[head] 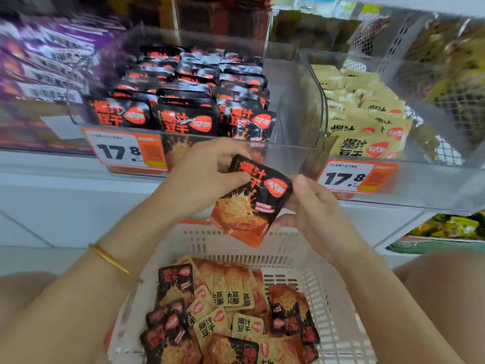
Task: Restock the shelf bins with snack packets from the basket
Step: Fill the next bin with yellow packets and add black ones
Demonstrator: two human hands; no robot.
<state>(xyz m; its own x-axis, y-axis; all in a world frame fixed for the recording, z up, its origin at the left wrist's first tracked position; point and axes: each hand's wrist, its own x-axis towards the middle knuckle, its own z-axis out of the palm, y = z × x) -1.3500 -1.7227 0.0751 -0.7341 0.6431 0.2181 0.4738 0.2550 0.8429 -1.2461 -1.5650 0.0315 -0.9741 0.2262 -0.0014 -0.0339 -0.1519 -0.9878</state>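
A black and orange snack packet (252, 203) is held above the white basket (328, 298), just in front of the shelf. My left hand (207, 174) pinches its upper left corner. My right hand (312, 206) grips its right edge, thumb on top. The basket holds several black packets (173, 285) and yellow packets (246, 324) in a loose pile. On the shelf, a clear bin (296, 101) is full of upright black packets (186, 119). To its right, another clear bin (409, 164) holds yellow packets (367, 148).
Orange price tags reading 17.8 hang on the left bin front (126, 151) and the right bin front (357, 177). Purple packets (44, 69) fill the bin at far left. A mesh divider (456, 95) stands at far right. A lower shelf (451, 227) shows green packs.
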